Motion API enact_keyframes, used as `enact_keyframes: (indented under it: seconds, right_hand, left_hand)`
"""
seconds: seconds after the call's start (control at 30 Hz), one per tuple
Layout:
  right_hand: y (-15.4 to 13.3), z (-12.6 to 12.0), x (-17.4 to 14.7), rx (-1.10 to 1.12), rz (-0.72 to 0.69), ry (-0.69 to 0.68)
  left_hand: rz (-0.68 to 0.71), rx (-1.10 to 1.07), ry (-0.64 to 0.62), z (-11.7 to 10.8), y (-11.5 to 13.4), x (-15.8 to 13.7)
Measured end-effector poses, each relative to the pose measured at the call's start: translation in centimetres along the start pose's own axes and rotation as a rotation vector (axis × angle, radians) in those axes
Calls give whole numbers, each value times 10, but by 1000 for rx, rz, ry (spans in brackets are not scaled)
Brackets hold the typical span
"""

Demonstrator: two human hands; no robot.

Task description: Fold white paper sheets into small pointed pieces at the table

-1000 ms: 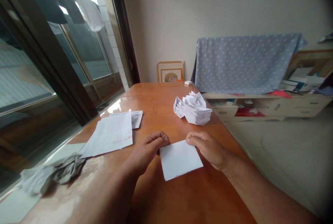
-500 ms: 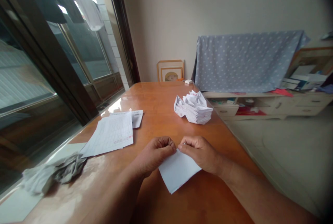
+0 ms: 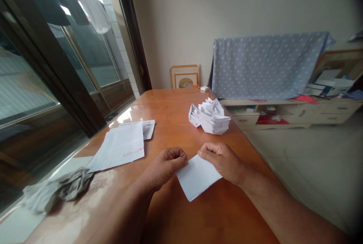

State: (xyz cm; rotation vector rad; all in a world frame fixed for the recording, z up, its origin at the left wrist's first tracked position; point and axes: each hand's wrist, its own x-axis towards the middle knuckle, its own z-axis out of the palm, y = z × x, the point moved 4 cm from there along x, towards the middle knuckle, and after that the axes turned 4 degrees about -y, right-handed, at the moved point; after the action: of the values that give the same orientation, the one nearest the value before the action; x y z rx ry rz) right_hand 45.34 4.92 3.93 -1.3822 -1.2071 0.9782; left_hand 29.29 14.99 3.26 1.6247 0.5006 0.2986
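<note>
Together, the left hand [image 3: 169, 165] and right hand [image 3: 222, 159] pinch white paper [image 3: 197, 179] along its far edge.

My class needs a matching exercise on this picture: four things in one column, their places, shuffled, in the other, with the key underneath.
1. plain white sheet
2. folded paper bundle
3. grey cloth
4. dotted blue cloth

A. on the table, left of the left hand
B. draped above a low cabinet
C. between the left hand and right hand
D. on the table, beyond the right hand

Pairs: 1-C, 2-D, 3-A, 4-B
</note>
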Motion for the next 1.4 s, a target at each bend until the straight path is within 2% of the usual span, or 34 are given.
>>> enact_keyframes:
  seconds: [0.7, 0.83, 1.0, 1.2, 1.4]
  right_hand:
    - [-3, -33, 3, 157, 3, 67]
    - [-2, -27, 3, 159, 35, 28]
    - [3, -9, 2, 119, 78, -79]
    - [0, -13, 4, 160, 26, -19]
    - [2, -7, 3, 69, 48, -52]
  left_hand:
    - [11, 49, 80, -15, 13, -3]
    - [28, 30, 150, -10, 16, -2]
    - [12, -56, 7, 7, 6, 3]
    - [54, -74, 92, -1, 0, 4]
    - [23, -65, 71, 6, 8, 3]
